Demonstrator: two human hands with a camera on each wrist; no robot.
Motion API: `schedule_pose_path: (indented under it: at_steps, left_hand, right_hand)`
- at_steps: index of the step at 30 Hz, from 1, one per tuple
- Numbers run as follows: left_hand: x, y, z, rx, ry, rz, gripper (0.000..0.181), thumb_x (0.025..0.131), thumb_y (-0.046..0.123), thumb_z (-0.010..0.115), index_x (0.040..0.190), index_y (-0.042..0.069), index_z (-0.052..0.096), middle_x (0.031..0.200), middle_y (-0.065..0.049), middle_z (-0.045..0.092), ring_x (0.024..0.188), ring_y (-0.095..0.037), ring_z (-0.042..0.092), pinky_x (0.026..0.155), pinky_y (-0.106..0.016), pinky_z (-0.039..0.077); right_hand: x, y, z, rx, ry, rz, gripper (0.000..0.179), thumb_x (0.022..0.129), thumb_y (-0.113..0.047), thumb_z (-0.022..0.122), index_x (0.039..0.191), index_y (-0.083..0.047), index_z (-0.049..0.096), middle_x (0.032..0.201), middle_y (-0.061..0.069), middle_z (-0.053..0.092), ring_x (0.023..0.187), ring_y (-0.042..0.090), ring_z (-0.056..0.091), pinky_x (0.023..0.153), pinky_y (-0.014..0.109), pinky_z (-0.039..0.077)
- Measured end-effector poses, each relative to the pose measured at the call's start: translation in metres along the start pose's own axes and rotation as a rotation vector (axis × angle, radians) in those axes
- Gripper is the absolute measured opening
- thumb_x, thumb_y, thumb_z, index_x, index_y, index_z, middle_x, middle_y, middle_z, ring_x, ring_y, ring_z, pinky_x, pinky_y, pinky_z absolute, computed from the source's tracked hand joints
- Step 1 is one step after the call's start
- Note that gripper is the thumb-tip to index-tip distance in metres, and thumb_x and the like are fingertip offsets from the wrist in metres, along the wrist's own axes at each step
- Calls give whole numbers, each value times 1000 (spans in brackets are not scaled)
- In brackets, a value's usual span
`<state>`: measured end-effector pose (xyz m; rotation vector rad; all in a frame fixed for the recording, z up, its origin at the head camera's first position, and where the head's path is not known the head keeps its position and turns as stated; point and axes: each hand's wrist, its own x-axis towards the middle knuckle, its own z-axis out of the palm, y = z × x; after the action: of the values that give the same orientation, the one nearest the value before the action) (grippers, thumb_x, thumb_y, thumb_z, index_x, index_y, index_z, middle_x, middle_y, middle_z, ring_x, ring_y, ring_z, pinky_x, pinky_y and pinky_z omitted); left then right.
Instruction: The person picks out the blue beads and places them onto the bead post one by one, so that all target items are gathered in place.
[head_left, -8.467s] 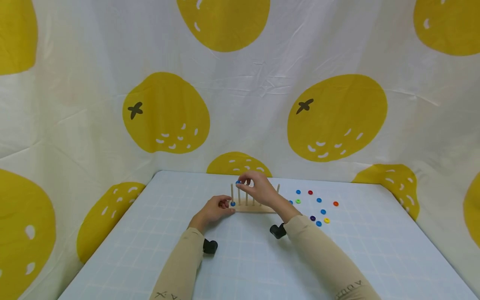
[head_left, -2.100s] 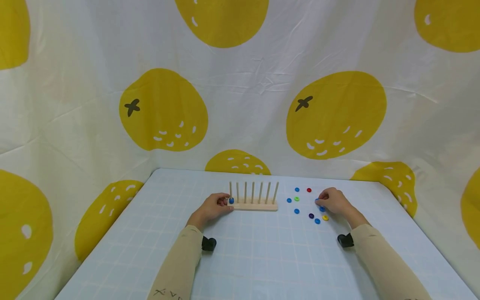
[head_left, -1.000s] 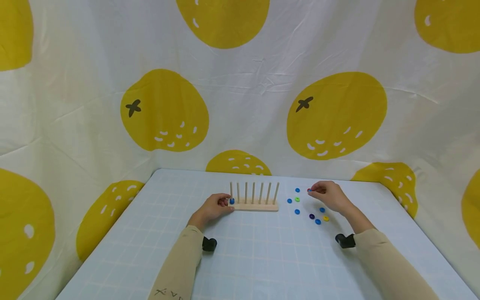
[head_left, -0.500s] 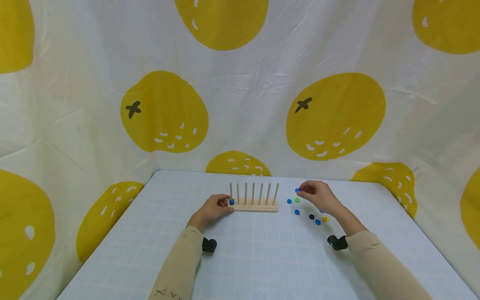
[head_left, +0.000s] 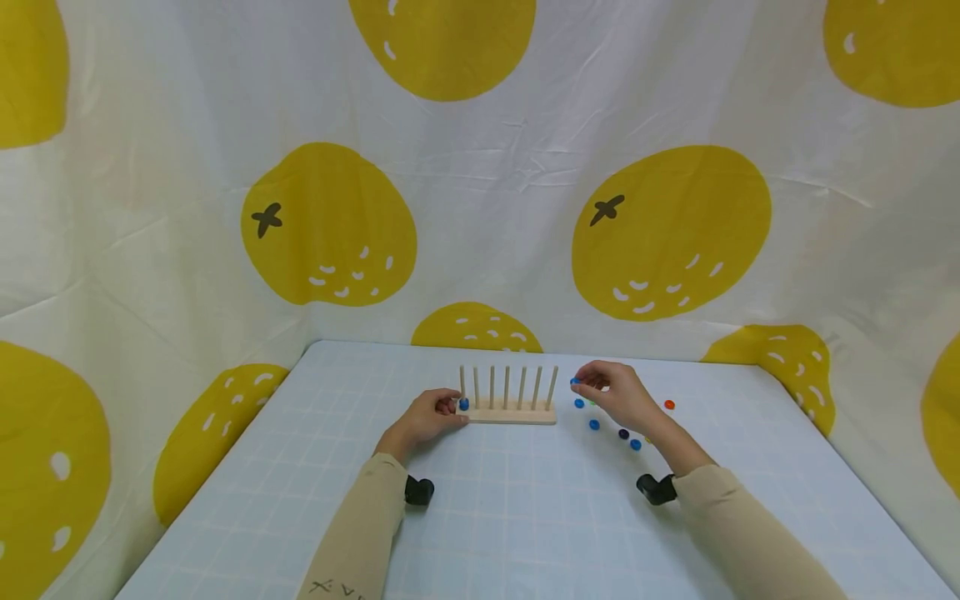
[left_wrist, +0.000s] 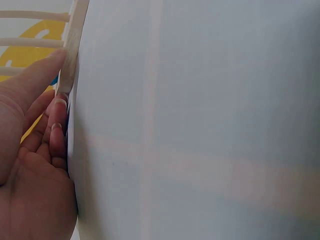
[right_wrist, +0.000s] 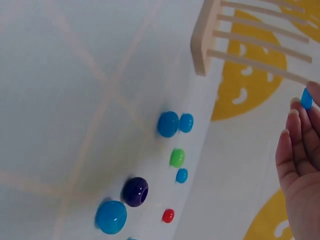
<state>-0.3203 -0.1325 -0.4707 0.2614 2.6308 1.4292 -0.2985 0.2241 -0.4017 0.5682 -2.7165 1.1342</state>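
Observation:
A pale wooden peg stand [head_left: 517, 414] with several upright pegs sits at mid-table. Blue beads [head_left: 464, 404] are low on its leftmost peg. My left hand [head_left: 427, 418] grips the stand's left end; in the left wrist view the thumb lies along the wooden base [left_wrist: 73, 55], fingers on the other side. Above the table, right of the stand, my right hand [head_left: 618, 400] pinches a blue bead [right_wrist: 306, 99] between thumb and fingertips. The right wrist view has the bead right by the tip of the end peg [right_wrist: 255, 65].
Loose beads lie right of the stand: several blue ones [head_left: 594, 425], a dark purple one [head_left: 624, 434], an orange one [head_left: 670, 404], a green one [right_wrist: 177, 158] and a red one [right_wrist: 168, 215]. A patterned cloth [head_left: 480, 208] hangs behind the table.
My right hand picked up a blue bead from the right and has moved left with it toward the stand. Earlier it held a blue bead over the left pegs. My left hand stayed put.

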Motion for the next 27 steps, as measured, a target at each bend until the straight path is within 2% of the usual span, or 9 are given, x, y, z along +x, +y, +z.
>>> schedule_pose_path:
  at_steps: [6, 14, 21, 27]
  left_hand:
    - [1, -1, 0, 0, -4, 7, 46, 90, 17, 81, 131, 3, 64, 95, -4, 57, 88, -19, 50, 82, -34, 43]
    - [0, -1, -1, 2, -9, 20, 45, 90, 17, 80, 130, 2, 64, 95, -3, 57, 87, -18, 50, 82, -34, 43]
    - [-1, 4, -1, -4, -6, 9, 46, 90, 16, 80, 131, 1, 64, 95, -3, 58, 88, -18, 51, 83, -34, 44]
    - [0, 2, -1, -11, -1, -3, 46, 90, 15, 81, 131, 1, 64, 95, -3, 58, 88, -19, 51, 84, -33, 44]
  right_hand:
    - [3, -7, 8, -3, 7, -54, 17, 94, -16, 75, 108, -5, 72, 94, 0, 69, 86, 18, 61, 79, 31, 54]
    - [9, -11, 15, 22, 26, -149, 15, 94, -11, 75, 105, -3, 72, 93, 2, 70, 82, 18, 61, 75, 31, 55]
    - [11, -20, 19, 26, 16, -164, 15, 93, -11, 76, 107, -5, 72, 93, 0, 70, 84, 17, 61, 75, 29, 55]
    - [15, -26, 24, 38, 21, -208, 14, 93, -12, 76, 104, -5, 73, 92, -1, 70, 83, 15, 62, 77, 26, 54]
